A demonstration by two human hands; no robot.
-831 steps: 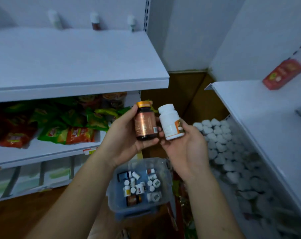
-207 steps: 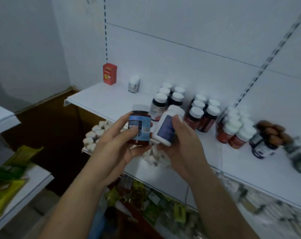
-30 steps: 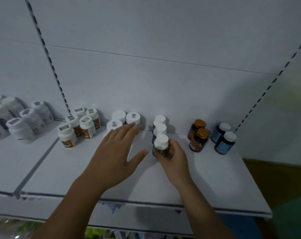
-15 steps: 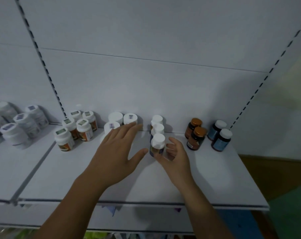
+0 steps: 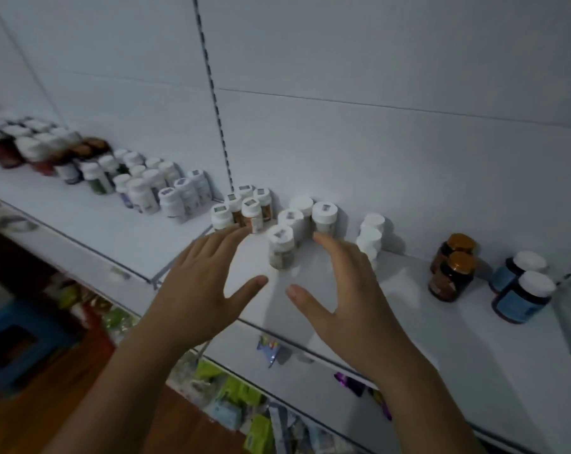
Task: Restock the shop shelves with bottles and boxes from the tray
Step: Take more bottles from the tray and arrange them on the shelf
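Note:
Both my hands hover empty over the white shelf [image 5: 474, 355], fingers spread. My left hand [image 5: 205, 283] is left of a small white-capped bottle [image 5: 280, 245] standing upright on the shelf, and my right hand [image 5: 346, 290] is to its right. Neither hand touches that bottle. Behind it stand two more white-capped bottles [image 5: 323, 217]. A stack of white-capped bottles [image 5: 371, 234] stands just beyond my right fingers.
Two amber-capped brown bottles [image 5: 452, 270] and two blue-labelled bottles [image 5: 520, 293] stand at the right. Several white bottles [image 5: 241, 208] and more rows [image 5: 146, 185] fill the shelf to the left. Packets [image 5: 244, 404] lie on the shelf below; a blue crate [image 5: 12, 345] sits at lower left.
My right hand has let go of the white-capped bottle and opened. The view has swung left and tilted, showing more of the left shelf rows.

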